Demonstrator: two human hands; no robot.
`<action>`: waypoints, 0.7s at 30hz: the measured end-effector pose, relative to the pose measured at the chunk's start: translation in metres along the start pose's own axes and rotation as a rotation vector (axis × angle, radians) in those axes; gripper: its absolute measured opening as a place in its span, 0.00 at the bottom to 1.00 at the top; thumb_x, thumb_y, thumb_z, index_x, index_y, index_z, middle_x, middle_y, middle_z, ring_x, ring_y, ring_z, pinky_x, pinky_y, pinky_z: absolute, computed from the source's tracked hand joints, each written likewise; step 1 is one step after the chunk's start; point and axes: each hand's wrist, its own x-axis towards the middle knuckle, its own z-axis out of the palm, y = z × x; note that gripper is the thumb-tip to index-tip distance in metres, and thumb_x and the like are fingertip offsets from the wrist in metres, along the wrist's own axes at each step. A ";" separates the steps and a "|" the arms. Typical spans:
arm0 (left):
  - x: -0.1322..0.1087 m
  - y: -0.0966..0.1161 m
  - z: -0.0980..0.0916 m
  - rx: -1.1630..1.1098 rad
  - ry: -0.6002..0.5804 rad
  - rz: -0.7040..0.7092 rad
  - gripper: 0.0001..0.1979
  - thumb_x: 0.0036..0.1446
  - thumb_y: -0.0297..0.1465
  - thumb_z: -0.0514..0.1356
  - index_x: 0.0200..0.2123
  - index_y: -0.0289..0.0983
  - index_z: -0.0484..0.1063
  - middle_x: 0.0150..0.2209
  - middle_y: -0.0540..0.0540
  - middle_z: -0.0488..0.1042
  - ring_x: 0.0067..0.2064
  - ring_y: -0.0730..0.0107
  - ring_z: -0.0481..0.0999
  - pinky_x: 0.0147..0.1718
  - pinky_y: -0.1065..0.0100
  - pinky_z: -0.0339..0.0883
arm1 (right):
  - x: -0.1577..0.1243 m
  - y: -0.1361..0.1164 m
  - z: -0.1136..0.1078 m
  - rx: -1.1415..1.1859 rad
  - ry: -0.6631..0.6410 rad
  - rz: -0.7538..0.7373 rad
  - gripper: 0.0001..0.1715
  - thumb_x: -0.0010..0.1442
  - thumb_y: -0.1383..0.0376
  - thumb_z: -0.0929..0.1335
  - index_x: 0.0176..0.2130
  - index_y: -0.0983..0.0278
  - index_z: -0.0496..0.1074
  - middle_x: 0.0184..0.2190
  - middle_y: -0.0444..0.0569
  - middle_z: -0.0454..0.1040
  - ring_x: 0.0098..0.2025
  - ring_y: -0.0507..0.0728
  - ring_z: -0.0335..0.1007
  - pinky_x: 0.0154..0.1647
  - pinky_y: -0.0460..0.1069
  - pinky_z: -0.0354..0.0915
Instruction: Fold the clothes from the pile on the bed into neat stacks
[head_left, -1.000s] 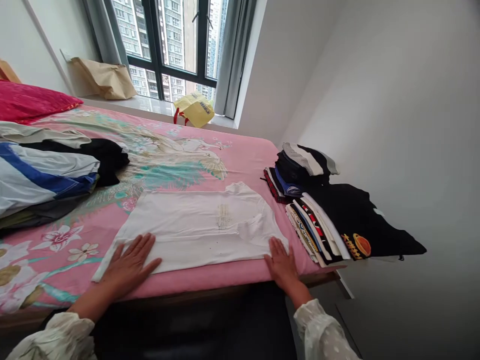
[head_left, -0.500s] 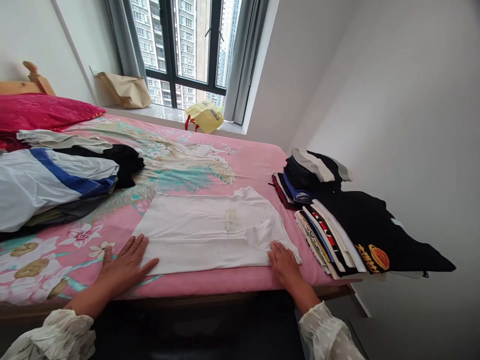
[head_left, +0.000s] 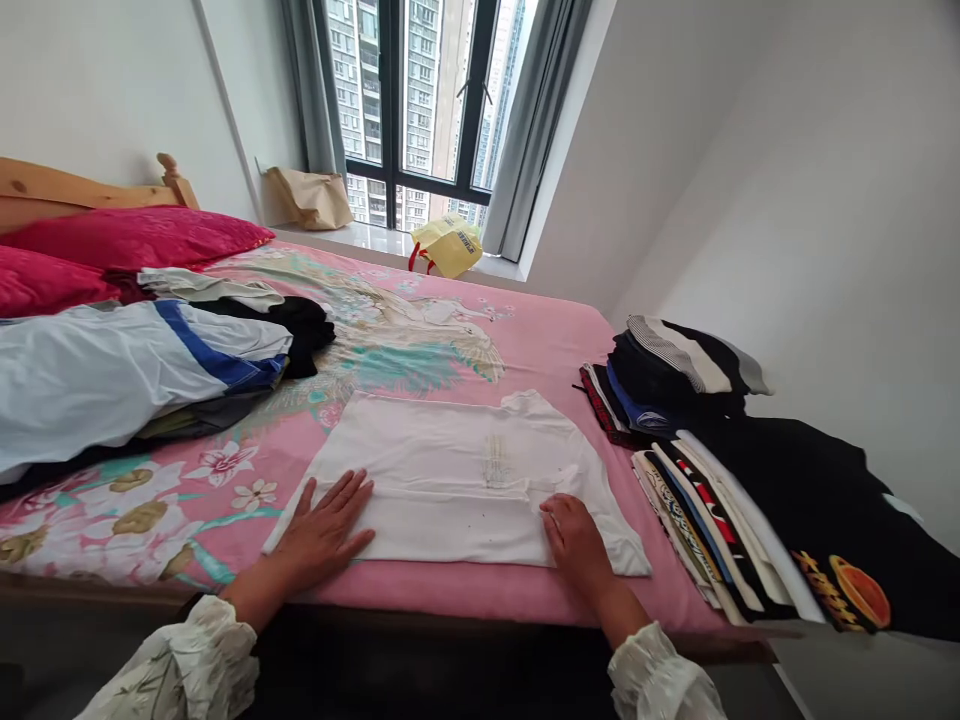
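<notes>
- Clock read from white shirt [head_left: 435, 460], lying on bed [head_left: 555, 330], front centre, hem at 9, sleeve end at 3–4.
- 10 o'clock: headboard [head_left: 82, 187], red pillow [head_left: 150, 238], then loose clothes pile [head_left: 112, 370]; pile blocks that side, some sheet between it and shirt.
- 8 o'clock: left hand [head_left: 319, 535], flat on hem end, grip spread, fingers apart; farther onto cloth than half a second ago.
- 11 o'clock: paper bag [head_left: 311, 198] on sill. 12: yellow bag [head_left: 450, 245], also far off.
- 12 o'clock: widest room, patterned sheet runs back toward window. 6: bed edge close below shirt, narrow pink strip.
- 4 o'clock: right hand [head_left: 577, 540], grip curled at neckline side; can't tell if cloth is pinched. Half a second ago nearer the sleeve end.
- 2 o'clock: folded stack [head_left: 660, 360]. 3–4: folded row [head_left: 712, 530], slim pink gap to shirt; both block right side.
- 3 o'clock, outermost: black garment [head_left: 817, 490], touching folded row.
</notes>
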 end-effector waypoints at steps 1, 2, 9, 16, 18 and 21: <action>-0.001 -0.002 -0.001 -0.010 -0.011 -0.008 0.34 0.59 0.49 0.45 0.65 0.42 0.48 0.67 0.47 0.44 0.67 0.57 0.43 0.61 0.46 0.21 | 0.000 0.002 0.003 -0.032 -0.044 0.005 0.21 0.63 0.59 0.57 0.50 0.65 0.68 0.52 0.55 0.68 0.57 0.59 0.59 0.61 0.57 0.55; -0.002 -0.005 -0.001 -0.021 -0.020 -0.039 0.34 0.59 0.50 0.45 0.65 0.42 0.47 0.67 0.47 0.45 0.67 0.57 0.43 0.61 0.46 0.22 | 0.000 0.005 0.006 -0.072 -0.084 0.024 0.23 0.63 0.58 0.57 0.52 0.65 0.67 0.55 0.55 0.66 0.59 0.60 0.57 0.62 0.59 0.53; 0.009 -0.035 -0.013 -0.007 -0.037 -0.267 0.36 0.57 0.50 0.45 0.65 0.38 0.49 0.67 0.44 0.43 0.68 0.53 0.41 0.60 0.40 0.29 | 0.003 0.014 0.017 -0.222 -0.191 0.116 0.32 0.65 0.55 0.52 0.63 0.65 0.53 0.65 0.51 0.51 0.67 0.59 0.42 0.64 0.63 0.43; 0.024 -0.031 -0.014 0.002 0.050 -0.059 0.34 0.58 0.50 0.47 0.64 0.45 0.49 0.66 0.46 0.47 0.67 0.55 0.46 0.61 0.45 0.24 | 0.011 -0.005 0.020 -0.222 -0.368 0.049 0.36 0.63 0.50 0.55 0.65 0.61 0.49 0.67 0.50 0.43 0.68 0.63 0.38 0.64 0.68 0.37; 0.028 -0.033 -0.009 -0.040 -0.048 -0.082 0.34 0.58 0.52 0.46 0.64 0.45 0.50 0.66 0.45 0.48 0.67 0.53 0.47 0.61 0.42 0.25 | 0.018 -0.004 0.016 -0.214 -0.394 0.073 0.34 0.62 0.49 0.55 0.64 0.58 0.53 0.66 0.49 0.48 0.67 0.64 0.43 0.63 0.69 0.40; 0.044 -0.041 -0.010 -0.051 -0.091 -0.110 0.32 0.58 0.51 0.46 0.63 0.46 0.53 0.66 0.45 0.49 0.67 0.52 0.47 0.60 0.41 0.27 | 0.045 0.004 0.003 -0.220 -0.357 0.088 0.29 0.64 0.52 0.52 0.58 0.56 0.63 0.61 0.47 0.59 0.64 0.60 0.51 0.64 0.65 0.44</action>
